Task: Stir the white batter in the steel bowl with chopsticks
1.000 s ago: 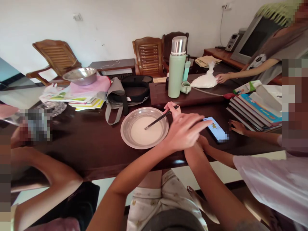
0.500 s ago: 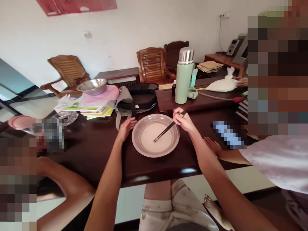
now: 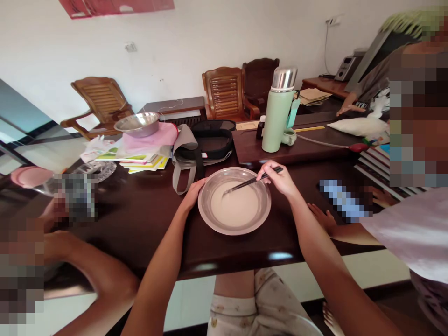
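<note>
A wide metal bowl (image 3: 210,223) stands on the dark table in front of me, with a milky white liquid (image 3: 238,207) inside. My left hand (image 3: 193,193) holds the bowl's left rim, its fingertips partly hidden along the edge. A pair of black chopsticks (image 3: 250,181) is gripped in my right hand (image 3: 278,176) above the right side of the bowl. The chopsticks slant down to the left, and their blurred pale tips dip into the liquid.
Behind the bowl are a black-grey bag (image 3: 210,140), a green thermos (image 3: 277,121) and a small cup (image 3: 289,137). Another metal bowl (image 3: 138,125) sits on papers at left. People sit on both sides; a phone (image 3: 345,200) lies at right, near a person's hand (image 3: 324,219).
My left hand has closed onto the bowl's rim from just beside it. The chopstick tips have swung toward the liquid's far left side, and the chopsticks lie flatter. The view has shifted slightly.
</note>
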`<state>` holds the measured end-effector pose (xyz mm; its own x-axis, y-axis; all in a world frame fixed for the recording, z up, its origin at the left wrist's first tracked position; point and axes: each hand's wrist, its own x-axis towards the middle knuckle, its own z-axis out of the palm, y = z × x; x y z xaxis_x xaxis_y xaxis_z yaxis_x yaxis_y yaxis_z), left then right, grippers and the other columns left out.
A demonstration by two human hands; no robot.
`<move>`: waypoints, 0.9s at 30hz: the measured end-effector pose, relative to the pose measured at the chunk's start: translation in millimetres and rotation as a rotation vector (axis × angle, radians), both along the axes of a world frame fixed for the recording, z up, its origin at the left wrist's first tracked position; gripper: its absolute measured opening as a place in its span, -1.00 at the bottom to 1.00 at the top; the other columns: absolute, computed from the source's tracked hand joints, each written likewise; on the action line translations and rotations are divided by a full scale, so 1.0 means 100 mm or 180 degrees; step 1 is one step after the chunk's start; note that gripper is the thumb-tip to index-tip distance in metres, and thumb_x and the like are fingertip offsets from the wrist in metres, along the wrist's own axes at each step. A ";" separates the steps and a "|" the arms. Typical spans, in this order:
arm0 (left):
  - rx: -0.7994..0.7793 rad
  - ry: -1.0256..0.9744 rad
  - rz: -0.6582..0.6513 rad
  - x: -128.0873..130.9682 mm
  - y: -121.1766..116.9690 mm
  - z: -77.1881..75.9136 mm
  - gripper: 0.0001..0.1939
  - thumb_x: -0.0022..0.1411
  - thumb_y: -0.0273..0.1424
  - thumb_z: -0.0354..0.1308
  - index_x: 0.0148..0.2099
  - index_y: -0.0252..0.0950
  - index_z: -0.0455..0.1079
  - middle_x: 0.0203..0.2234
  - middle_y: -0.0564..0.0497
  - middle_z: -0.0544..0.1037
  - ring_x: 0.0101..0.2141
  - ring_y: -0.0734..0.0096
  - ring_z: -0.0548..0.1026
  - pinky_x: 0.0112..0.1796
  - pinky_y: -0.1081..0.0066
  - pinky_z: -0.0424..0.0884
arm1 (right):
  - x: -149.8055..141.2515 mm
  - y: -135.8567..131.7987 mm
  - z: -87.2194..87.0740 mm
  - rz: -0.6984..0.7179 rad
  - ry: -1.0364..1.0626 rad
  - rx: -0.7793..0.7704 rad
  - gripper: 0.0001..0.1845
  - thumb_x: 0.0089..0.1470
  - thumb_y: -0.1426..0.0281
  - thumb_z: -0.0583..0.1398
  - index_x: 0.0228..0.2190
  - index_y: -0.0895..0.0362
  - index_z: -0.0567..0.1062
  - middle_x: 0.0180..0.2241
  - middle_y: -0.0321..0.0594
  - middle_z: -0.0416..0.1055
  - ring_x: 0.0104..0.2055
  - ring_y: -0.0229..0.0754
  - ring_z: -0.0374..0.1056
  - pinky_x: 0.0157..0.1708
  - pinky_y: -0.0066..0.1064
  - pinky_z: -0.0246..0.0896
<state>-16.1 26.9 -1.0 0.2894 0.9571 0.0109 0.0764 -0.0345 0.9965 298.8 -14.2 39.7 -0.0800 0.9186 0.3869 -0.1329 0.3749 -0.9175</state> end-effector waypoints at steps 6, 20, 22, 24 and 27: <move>0.0195 0.0241 -0.0027 0.03 -0.03 0.03 -0.45 0.20 -0.04 0.05 0.03 -0.34 0.48 -0.04 -0.03 0.52 0.04 0.09 0.39 0.08 0.27 0.25 | 0.09 0.00 0.03 -0.0438 0.0208 -0.0103 -0.57 0.06 0.04 0.17 -0.57 0.13 0.38 -0.77 -0.35 0.28 -0.74 -0.36 0.12 -0.74 -0.52 -0.09; 0.0271 0.0358 0.0129 0.03 -0.07 0.07 -0.41 0.14 0.01 0.09 -0.05 -0.41 0.51 -0.11 -0.11 0.55 -0.03 0.07 0.43 -0.01 0.29 0.31 | 0.01 -0.03 0.05 0.0153 -0.0046 -0.0376 -0.57 -0.01 0.02 0.21 -0.55 0.15 0.45 -0.69 -0.23 0.42 -0.67 -0.30 0.26 -0.72 -0.50 0.03; 0.0302 0.0342 0.0105 0.02 -0.05 0.05 -0.42 0.15 0.00 0.09 -0.04 -0.41 0.50 -0.10 -0.12 0.55 -0.03 0.08 0.43 0.00 0.29 0.30 | -0.01 -0.03 0.05 0.0169 -0.0175 -0.0299 -0.59 0.02 0.05 0.21 -0.53 0.16 0.48 -0.58 -0.17 0.50 -0.59 -0.28 0.33 -0.65 -0.49 0.13; 0.0342 0.0318 0.0085 0.00 -0.03 0.01 -0.42 0.17 -0.01 0.08 -0.02 -0.41 0.49 -0.08 -0.13 0.54 -0.02 0.09 0.43 0.02 0.29 0.29 | 0.02 -0.01 0.04 -0.0253 -0.0093 -0.0094 -0.59 0.03 0.08 0.21 -0.57 0.17 0.47 -0.56 -0.17 0.51 -0.64 -0.33 0.26 -0.66 -0.49 0.10; 0.0391 0.0369 0.0091 -0.02 -0.01 -0.02 -0.41 0.17 -0.01 0.07 -0.02 -0.42 0.49 -0.07 -0.14 0.53 0.00 0.09 0.41 0.03 0.28 0.27 | 0.08 0.00 0.05 -0.0708 0.0295 -0.0102 -0.56 0.03 0.05 0.19 -0.62 0.14 0.40 -0.73 -0.26 0.38 -0.74 -0.36 0.11 -0.77 -0.50 -0.11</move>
